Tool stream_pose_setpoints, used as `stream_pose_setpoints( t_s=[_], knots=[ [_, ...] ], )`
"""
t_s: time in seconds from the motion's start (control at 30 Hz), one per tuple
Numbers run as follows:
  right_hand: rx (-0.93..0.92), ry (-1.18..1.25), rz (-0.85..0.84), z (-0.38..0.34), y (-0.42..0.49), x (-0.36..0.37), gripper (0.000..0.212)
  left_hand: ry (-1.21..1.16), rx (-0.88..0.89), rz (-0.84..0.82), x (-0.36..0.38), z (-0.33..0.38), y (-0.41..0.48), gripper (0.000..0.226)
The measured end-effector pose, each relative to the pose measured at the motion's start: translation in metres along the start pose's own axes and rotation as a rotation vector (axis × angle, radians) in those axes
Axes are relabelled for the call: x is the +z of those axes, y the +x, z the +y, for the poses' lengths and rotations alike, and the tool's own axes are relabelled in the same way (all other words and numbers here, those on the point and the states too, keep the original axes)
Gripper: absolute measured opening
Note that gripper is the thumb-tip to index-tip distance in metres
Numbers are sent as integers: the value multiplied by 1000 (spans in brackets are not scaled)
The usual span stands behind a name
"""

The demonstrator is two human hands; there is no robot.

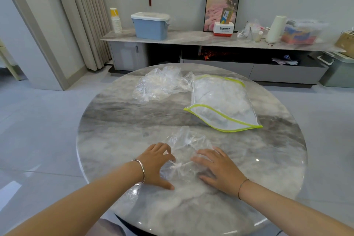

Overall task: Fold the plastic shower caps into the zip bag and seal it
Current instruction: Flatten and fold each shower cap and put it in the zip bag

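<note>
Left hand (156, 163), right hand (217, 168) spread flat, pressing shower cap (184, 151) nearer than zip bag (220, 99). Risk: slippery film springs open once released.

Yellow-green-edged zip bag (222, 99), grey-marbled table (118, 120)

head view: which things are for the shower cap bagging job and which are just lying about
Job: nearest shower cap, loose shower cap pile, zip bag.
Lying about: blue storage box, paper cup stack, framed picture, Panasonic box.
</note>
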State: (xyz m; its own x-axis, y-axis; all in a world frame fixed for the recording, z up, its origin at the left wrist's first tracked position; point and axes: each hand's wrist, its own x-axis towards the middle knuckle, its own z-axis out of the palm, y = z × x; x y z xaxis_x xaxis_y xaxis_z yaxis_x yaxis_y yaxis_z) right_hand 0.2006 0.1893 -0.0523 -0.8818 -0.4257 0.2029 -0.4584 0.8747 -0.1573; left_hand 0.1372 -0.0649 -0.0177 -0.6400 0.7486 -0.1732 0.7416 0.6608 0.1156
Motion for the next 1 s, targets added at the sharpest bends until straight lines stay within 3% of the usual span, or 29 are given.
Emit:
stream_pose_setpoints(
  t_s=[0.07, 0.13, 0.2, 0.3, 0.47, 0.53, 0.63, 0.7, 0.77, 0.9, 1.0],
  knots=[
    [-91, 31, -17, -4, 3, 2, 33, 11, 61, 46, 0, 5, 3, 95],
    [-84, 92, -58, -8, 6, 1, 31, 57, 37, -20, 0, 8, 5, 101],
    [54, 245, -55, -9, 5, -3, 37, 96, -14, -103, 1, 5, 5, 113],
    [327, 510, -12, -7, 4, -10, 18, 77, -93, -127, 1, -3, 4, 125],
    [717, 1043, 142, -8, 12, -17, 28, -43, -210, 37, -5, -5, 11, 44],
    [761, 970, 175, -7, 14, -17, 32, -187, -297, 97, -6, -2, 14, 25],
    [776, 859, 162, -1, 13, -14, 31, -404, -397, 107, -2, -1, 18, 27],
    [785, 750, 134, 0, 13, -12, 19, -453, -442, 95, 0, 0, 20, 18],
    [751, 574, 134, -2, 14, -11, 15, -421, -467, 128, 0, 1, 20, 34],
    [492, 357, 262, -8, 17, -12, 38, -179, -112, 481, -4, 9, 25, 57],
    [370, 256, 136, -12, 19, -8, 66, 12, 103, 447, 4, 15, 32, 50]
  ],
)
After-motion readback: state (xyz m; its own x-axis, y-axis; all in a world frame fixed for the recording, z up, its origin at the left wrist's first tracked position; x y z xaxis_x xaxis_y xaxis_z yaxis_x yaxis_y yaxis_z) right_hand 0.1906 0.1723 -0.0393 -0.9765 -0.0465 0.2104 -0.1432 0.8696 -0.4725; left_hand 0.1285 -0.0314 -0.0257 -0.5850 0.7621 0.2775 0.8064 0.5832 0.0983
